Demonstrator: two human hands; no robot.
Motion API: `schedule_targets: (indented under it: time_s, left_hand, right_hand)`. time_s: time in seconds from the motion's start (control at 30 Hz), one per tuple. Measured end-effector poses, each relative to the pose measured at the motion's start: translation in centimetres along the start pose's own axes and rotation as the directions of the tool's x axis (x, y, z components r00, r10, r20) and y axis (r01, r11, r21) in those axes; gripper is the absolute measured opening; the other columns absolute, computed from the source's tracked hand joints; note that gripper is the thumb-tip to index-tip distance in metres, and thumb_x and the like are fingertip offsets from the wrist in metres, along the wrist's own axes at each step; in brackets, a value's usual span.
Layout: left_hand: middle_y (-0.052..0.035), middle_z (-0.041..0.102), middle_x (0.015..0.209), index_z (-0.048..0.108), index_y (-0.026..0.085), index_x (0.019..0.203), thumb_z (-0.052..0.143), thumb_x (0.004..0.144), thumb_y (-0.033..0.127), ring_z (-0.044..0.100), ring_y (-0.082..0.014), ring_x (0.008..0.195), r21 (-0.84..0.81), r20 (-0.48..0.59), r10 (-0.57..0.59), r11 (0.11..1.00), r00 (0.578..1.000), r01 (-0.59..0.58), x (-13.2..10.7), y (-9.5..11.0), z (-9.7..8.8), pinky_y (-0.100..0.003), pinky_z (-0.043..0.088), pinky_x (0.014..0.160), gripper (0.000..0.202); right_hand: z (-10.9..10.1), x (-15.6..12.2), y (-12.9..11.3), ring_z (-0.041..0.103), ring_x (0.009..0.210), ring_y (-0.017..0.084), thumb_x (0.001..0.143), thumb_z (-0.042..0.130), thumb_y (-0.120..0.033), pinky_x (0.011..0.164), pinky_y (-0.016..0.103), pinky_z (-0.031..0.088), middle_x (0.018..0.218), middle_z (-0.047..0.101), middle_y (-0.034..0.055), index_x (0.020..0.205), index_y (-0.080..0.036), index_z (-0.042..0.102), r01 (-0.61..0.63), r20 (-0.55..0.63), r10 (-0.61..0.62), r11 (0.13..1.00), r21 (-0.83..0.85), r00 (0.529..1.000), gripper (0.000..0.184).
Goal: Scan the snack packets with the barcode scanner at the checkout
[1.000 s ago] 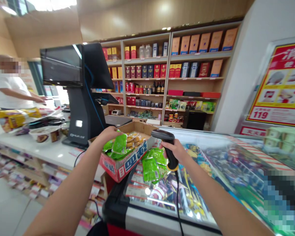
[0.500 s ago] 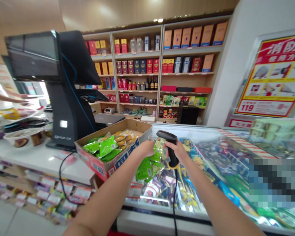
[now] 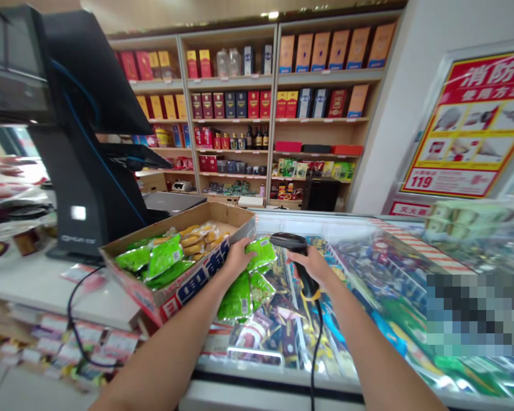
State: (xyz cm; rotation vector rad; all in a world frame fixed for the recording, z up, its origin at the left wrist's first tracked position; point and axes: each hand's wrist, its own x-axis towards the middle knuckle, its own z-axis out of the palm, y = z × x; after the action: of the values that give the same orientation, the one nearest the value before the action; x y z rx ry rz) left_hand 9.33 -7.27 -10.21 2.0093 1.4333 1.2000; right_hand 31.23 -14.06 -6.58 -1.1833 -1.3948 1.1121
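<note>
My left hand grips a green snack packet just right of a cardboard box, above a few more green packets lying on the freezer's glass lid. My right hand is closed round the handle of a black barcode scanner, whose head points left at the held packet. The scanner's black cable hangs down toward me. The box holds green and yellow snack packets.
A black checkout terminal stands left on the white counter, with bowls and goods beyond it. The glass-topped freezer stretches right. Shelves of boxed goods line the back wall. A red poster hangs right.
My left hand came out of the box, moved right to the scanner and now holds a green packet up in front of it. My view has swung right, pushing the terminal left.
</note>
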Motion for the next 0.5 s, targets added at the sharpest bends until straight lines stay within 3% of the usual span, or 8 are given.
schedule_targets:
  time_s: [0.17, 0.5]
  left_hand:
    - [-0.0010, 0.068, 0.076, 0.067, 0.013, 0.084, 0.066, 0.066, 0.011, 0.062, -0.0172, 0.076, -0.096, -0.057, -0.036, 0.995, 0.998, 0.031, -0.15, 0.44, 0.01, -0.028, 0.047, 0.076, 0.018]
    - [-0.0025, 0.070, 0.083, 0.066, 0.014, 0.086, 0.066, 0.069, 0.014, 0.064, -0.0173, 0.081, 0.012, -0.034, -0.057, 0.998, 0.998, 0.057, -0.46, 1.09, -0.52, -0.028, 0.049, 0.079, 0.017]
  right_hand:
    - [-0.99, -0.03, -0.19, 0.057, 0.034, 0.014, 0.061, 0.071, -0.041, 0.034, 0.026, 0.045, 0.061, 0.067, 0.0035, 0.072, -0.015, 0.059, -0.013, 0.033, 0.015, 0.997, -0.072, 0.999, 0.030]
    - [-0.26, 0.12, 0.61, 0.055, 0.032, 0.014, 0.064, 0.069, -0.040, 0.031, 0.024, 0.042, 0.058, 0.065, 0.0030, 0.069, -0.015, 0.058, 0.032, 0.087, -0.027, 0.998, -0.060, 0.996, 0.028]
